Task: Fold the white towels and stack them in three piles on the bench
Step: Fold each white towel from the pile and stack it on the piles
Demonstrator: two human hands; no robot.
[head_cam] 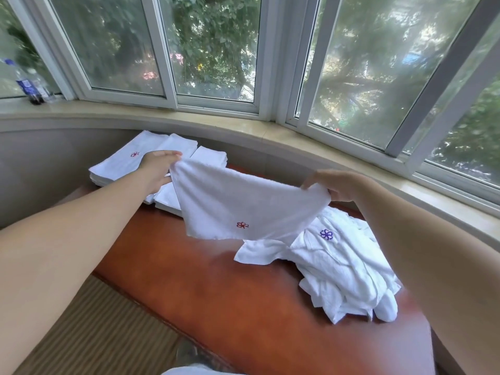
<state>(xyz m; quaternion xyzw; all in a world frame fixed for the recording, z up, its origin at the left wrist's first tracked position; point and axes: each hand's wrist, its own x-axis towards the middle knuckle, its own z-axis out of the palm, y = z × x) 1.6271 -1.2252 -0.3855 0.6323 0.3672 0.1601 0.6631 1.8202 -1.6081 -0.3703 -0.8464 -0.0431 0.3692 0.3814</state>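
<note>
Both arms reached forward at mid-frame, the left hand (158,169) and right hand (338,185) each pinching a top corner of a white towel (238,207) held spread above the desk (216,280).

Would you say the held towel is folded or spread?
Spread: the towel hangs in one layer between both hands, each pinching a top corner.

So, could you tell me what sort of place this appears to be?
Probably a hotel or guest room: a wooden bench below a curved bay window, with monogrammed folded towels stacked on it.
</note>
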